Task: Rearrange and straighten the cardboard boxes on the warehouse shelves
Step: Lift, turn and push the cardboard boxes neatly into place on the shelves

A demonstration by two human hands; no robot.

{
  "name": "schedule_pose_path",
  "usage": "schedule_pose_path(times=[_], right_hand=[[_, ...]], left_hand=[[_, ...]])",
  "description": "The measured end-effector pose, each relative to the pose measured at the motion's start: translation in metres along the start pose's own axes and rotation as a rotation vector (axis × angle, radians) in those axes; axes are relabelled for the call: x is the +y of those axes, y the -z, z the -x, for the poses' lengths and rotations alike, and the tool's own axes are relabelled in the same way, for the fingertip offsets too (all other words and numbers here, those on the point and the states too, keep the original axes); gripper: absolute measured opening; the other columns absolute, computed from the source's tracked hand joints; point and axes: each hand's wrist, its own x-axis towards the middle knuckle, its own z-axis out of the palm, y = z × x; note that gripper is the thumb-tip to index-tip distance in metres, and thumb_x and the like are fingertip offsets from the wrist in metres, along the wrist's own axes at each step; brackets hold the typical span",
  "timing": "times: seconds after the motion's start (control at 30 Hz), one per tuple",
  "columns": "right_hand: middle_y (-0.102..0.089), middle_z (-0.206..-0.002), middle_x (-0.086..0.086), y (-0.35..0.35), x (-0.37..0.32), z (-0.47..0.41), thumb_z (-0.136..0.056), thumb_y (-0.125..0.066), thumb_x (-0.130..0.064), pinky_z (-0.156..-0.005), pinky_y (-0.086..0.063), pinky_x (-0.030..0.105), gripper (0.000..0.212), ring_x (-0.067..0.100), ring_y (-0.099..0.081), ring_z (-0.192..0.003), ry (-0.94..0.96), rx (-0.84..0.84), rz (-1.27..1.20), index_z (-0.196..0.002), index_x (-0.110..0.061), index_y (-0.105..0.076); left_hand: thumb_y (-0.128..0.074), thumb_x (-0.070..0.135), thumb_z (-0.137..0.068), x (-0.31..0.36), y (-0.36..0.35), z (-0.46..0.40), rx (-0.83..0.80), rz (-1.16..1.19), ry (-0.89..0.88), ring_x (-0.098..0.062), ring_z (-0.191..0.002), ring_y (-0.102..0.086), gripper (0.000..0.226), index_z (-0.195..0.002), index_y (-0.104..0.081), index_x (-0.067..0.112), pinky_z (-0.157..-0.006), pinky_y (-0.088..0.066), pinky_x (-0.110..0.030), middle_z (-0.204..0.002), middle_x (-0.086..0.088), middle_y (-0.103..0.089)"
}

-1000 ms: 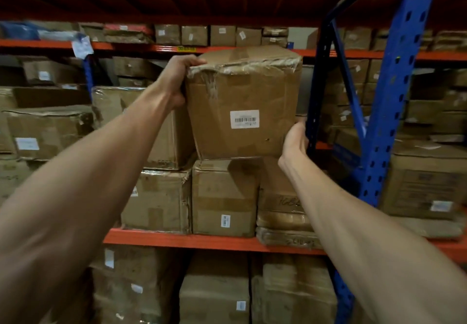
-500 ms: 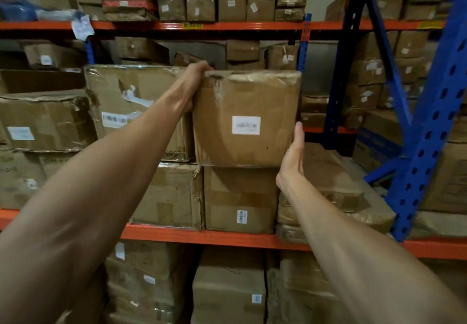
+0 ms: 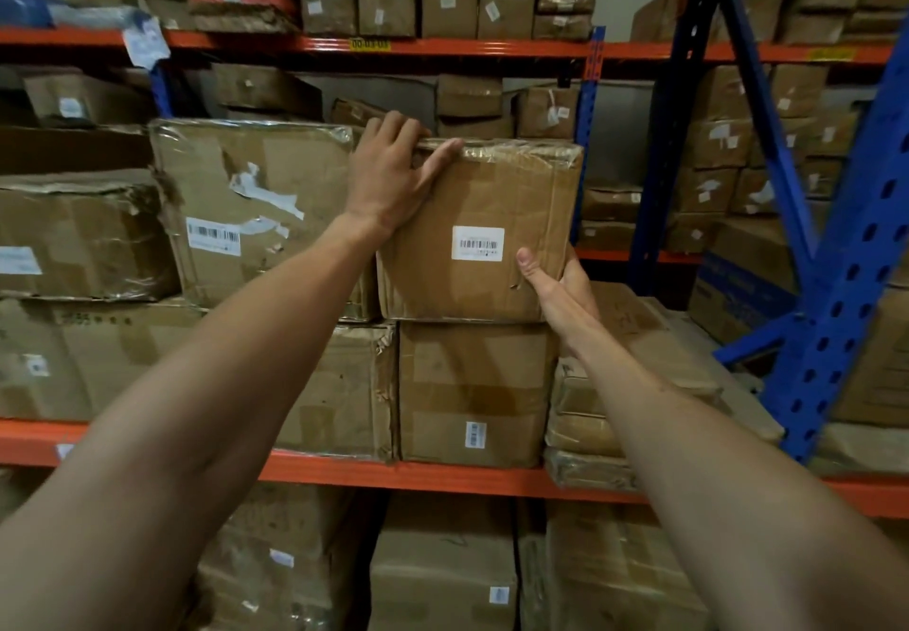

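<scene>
Two hands grip the cardboard box (image 3: 479, 232) at frame centre, atop a lower box (image 3: 474, 392): left hand (image 3: 391, 178) curled over its upper-left corner, right hand (image 3: 558, 286) clasping its lower-right edge.

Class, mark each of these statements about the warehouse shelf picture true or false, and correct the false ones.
1. The left hand grips the top left corner of the held box. True.
2. The right hand rests on top of the held box. False: it is at the box's lower right corner.
3. The held box sits on another cardboard box. True.
4. The held box carries no label. False: a white barcode label is on its front.
5. The shelf beam under the stack is blue. False: it is orange; the upright at the right is blue.
</scene>
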Motion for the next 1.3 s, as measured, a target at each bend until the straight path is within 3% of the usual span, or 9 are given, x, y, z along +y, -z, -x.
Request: schedule_pose_path(times=[0.2,0.43,0.63,0.73,0.8,0.87,0.97,1.13,1.3], right_hand=[[-0.059,-0.148,-0.003,-0.007,0.004,-0.012,-0.087,-0.067,-0.072,-0.118,-0.042,0.05,0.088,0.022,-0.055,-0.136,-0.013,0.023,0.027,-0.159,-0.033,-0.036],[-0.057,-0.148,-0.003,-0.013,0.011,-0.014,-0.095,-0.062,-0.064,-0.106,-0.038,0.031,0.077,0.012,-0.051,-0.127,0.016,0.064,0.035,-0.16,-0.031,-0.036],[-0.054,-0.154,-0.005,-0.007,0.006,-0.013,-0.088,-0.06,-0.077,-0.119,-0.039,0.044,0.089,0.022,-0.051,-0.14,-0.054,0.033,0.082,-0.162,-0.038,-0.03],[-0.047,-0.16,-0.001,-0.003,-0.005,-0.009,-0.087,-0.059,-0.079,-0.121,-0.034,0.051,0.095,0.029,-0.045,-0.146,-0.116,-0.008,0.175,-0.163,-0.035,-0.025],[-0.039,-0.165,0.003,-0.002,-0.015,-0.007,-0.083,-0.063,-0.081,-0.122,-0.031,0.057,0.106,0.033,-0.039,-0.15,-0.145,-0.004,0.23,-0.165,-0.032,-0.016],[-0.024,-0.172,0.006,-0.003,-0.031,-0.004,-0.084,-0.065,-0.077,-0.124,-0.025,0.06,0.113,0.035,-0.027,-0.156,-0.146,0.029,0.27,-0.167,-0.031,-0.004],[-0.005,-0.176,0.007,-0.008,-0.066,-0.001,-0.089,-0.064,-0.073,-0.128,-0.016,0.058,0.116,0.035,-0.01,-0.161,-0.068,0.064,0.341,-0.167,-0.025,0.007],[0.016,-0.175,0.008,-0.037,-0.124,-0.002,-0.094,-0.058,-0.07,-0.128,0.0,0.059,0.108,0.033,0.015,-0.16,0.14,0.155,0.479,-0.167,-0.028,0.01],[0.003,-0.176,0.011,-0.096,-0.17,-0.006,-0.096,-0.058,-0.066,-0.128,0.008,0.049,0.096,0.031,0.013,-0.161,0.383,0.015,0.676,-0.168,-0.03,-0.005]], left_hand=[[-0.035,0.075,-0.096,-0.006,-0.016,-0.007,0.009,-0.035,0.011,-0.031,-0.103,-0.057,0.078,-0.107,-0.068,0.006,-0.084,-0.047,-0.037,-0.113,-0.014,-0.065],[-0.011,0.061,-0.104,-0.008,-0.026,-0.007,0.085,-0.065,0.002,-0.034,-0.096,-0.06,0.081,-0.104,-0.07,0.006,-0.082,-0.046,-0.041,-0.106,-0.015,-0.068],[-0.014,0.055,-0.108,-0.009,-0.021,-0.007,-0.05,-0.154,-0.054,-0.039,-0.1,-0.057,0.073,-0.101,-0.066,0.004,-0.091,-0.046,-0.048,-0.106,-0.02,-0.065],[-0.017,0.053,-0.107,-0.015,0.008,-0.006,-0.284,-0.254,-0.152,-0.041,-0.14,-0.043,0.068,-0.126,-0.06,0.003,-0.125,-0.018,-0.056,-0.134,-0.022,-0.06],[-0.018,0.054,-0.108,-0.031,0.036,0.0,-0.349,-0.291,-0.155,-0.034,-0.158,-0.014,0.07,-0.157,-0.037,0.007,-0.128,0.007,-0.053,-0.164,-0.019,-0.034],[-0.025,0.054,-0.109,-0.054,0.07,0.008,-0.331,-0.261,-0.048,-0.031,-0.16,0.003,0.071,-0.165,-0.012,0.012,-0.125,0.016,-0.048,-0.173,-0.014,-0.005],[-0.03,0.055,-0.108,-0.09,0.131,0.013,-0.301,-0.23,0.266,-0.035,-0.159,0.006,0.076,-0.166,0.0,0.016,-0.127,0.008,-0.051,-0.173,-0.014,0.007],[-0.039,0.055,-0.107,-0.142,0.198,0.023,-0.306,-0.011,0.608,-0.041,-0.157,-0.01,0.081,-0.166,0.0,0.016,-0.126,-0.016,-0.055,-0.171,-0.02,-0.004],[-0.041,0.068,-0.099,-0.189,0.201,0.039,-0.34,0.258,0.823,-0.04,-0.151,-0.033,0.092,-0.165,-0.006,0.014,-0.122,-0.031,-0.052,-0.167,-0.02,-0.028]])
